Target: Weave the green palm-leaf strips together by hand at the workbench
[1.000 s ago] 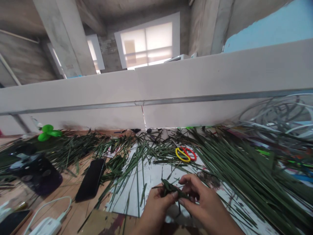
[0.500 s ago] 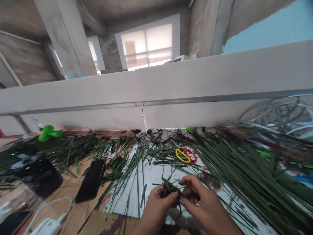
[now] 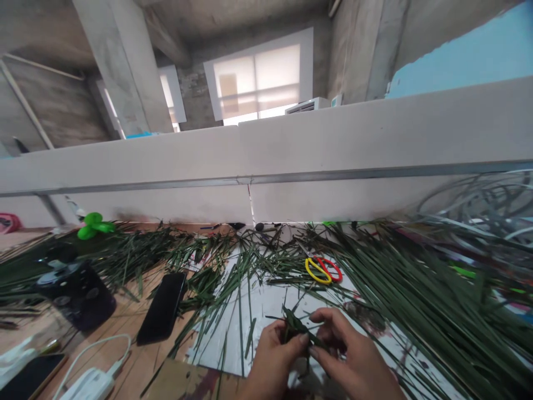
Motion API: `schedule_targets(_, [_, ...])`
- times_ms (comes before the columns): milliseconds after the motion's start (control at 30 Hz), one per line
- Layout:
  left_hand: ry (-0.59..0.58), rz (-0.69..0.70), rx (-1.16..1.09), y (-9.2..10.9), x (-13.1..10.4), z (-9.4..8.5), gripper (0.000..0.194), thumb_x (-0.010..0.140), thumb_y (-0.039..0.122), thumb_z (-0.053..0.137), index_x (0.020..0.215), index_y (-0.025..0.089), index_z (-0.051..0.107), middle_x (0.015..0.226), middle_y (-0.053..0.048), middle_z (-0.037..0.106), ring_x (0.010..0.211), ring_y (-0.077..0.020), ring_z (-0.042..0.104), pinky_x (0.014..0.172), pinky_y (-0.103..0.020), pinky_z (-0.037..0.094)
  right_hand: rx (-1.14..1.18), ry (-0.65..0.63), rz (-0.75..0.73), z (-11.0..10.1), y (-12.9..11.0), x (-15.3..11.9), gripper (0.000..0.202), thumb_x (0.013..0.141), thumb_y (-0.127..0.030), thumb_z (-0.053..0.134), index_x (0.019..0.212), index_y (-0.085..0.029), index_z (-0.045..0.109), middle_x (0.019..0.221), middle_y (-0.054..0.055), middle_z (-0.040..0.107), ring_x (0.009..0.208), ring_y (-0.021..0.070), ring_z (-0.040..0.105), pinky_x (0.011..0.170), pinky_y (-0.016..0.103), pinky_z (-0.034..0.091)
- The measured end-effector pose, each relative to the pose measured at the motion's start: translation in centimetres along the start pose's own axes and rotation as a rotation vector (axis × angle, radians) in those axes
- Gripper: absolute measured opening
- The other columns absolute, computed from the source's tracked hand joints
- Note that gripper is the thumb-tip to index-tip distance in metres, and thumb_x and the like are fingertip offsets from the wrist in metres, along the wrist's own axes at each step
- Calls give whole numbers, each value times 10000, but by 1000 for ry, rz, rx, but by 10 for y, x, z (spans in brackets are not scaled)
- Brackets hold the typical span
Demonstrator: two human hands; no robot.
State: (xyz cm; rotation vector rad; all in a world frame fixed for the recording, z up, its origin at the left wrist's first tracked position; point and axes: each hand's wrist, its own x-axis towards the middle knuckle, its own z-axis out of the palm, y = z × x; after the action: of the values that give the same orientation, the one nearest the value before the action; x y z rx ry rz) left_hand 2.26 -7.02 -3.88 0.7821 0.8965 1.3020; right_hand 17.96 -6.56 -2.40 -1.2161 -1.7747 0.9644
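Between my two hands is a small woven piece of green leaf strips, with loose ends sticking out to the left and below. My left hand is closed on it, thumb pressed on top. My right hand pinches its right side, thumb and fingertips on a strip; the other fingers are curled. Just beyond my hands lie scissors with one yellow and one red handle, blades pointing away among leaf scraps. Beneath is a white sheet strewn with cut strips.
Long green leaves are heaped on the right. A black phone, a dark container and a white power strip with a cable lie on the left. A white partition closes off the back, with tangled cables at far right.
The whole view has shifted slightly, so everything sits a little farther right and lower. Both hands keep hold of the woven piece, with only small finger movement.
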Motion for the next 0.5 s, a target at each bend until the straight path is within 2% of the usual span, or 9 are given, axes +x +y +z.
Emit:
schedule_targets(167, [30, -16, 17, 2, 1, 0, 420, 463, 385, 941, 684, 116, 705, 675, -60, 656, 645, -171, 562, 662, -285, 415, -7, 1, -6, 0, 0, 0, 292, 774, -246, 562, 1064, -218, 550, 793, 11, 679, 753, 221, 655, 684, 311, 478])
schedule_targets(333, [-18, -5, 68, 7, -1, 1, 417, 483, 420, 929, 649, 117, 696, 639, -47, 620, 640, -163, 531, 665, -285, 399, 11, -10, -24, 1, 0, 0, 261, 760, -250, 582, 1018, -213, 572, 798, 28, 705, 754, 229, 665, 668, 307, 488])
schedule_targets(500, [-34, 25, 10, -6, 5, -5, 470, 435, 454, 943, 646, 124, 683, 630, -40, 612, 607, -148, 518, 638, -278, 375, 67, 36, 4, 5, 10, 2, 288, 699, -279, 637, 980, -222, 608, 809, 46, 734, 749, 240, 682, 642, 294, 509])
